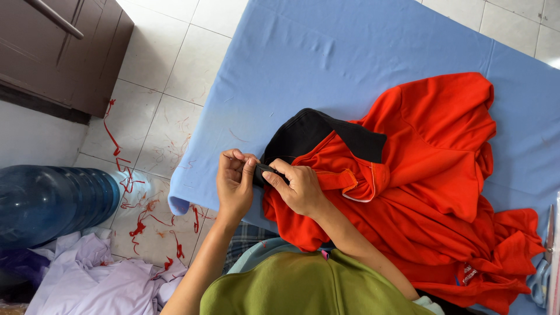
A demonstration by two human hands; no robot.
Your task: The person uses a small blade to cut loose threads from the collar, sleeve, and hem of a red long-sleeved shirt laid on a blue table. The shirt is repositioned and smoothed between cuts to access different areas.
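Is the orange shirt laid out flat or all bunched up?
Bunched up. The orange shirt lies crumpled in folds on the blue table cover, while both hands pinch its black collar.

Two hands (268, 184), one red garment (431, 175), one water jug (52, 201), one scissors (541, 274).

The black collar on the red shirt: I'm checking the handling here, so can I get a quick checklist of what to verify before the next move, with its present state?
1. Both hands on the black collar: left hand and right hand pinch its end: ok.
2. Red shirt resting on the blue table cover: ok.
3. Shirt lying flat: bunched, not ok.
4. Scissors away from the hands, at the right edge: ok.
5. Floor free of red thread scraps: not ok.
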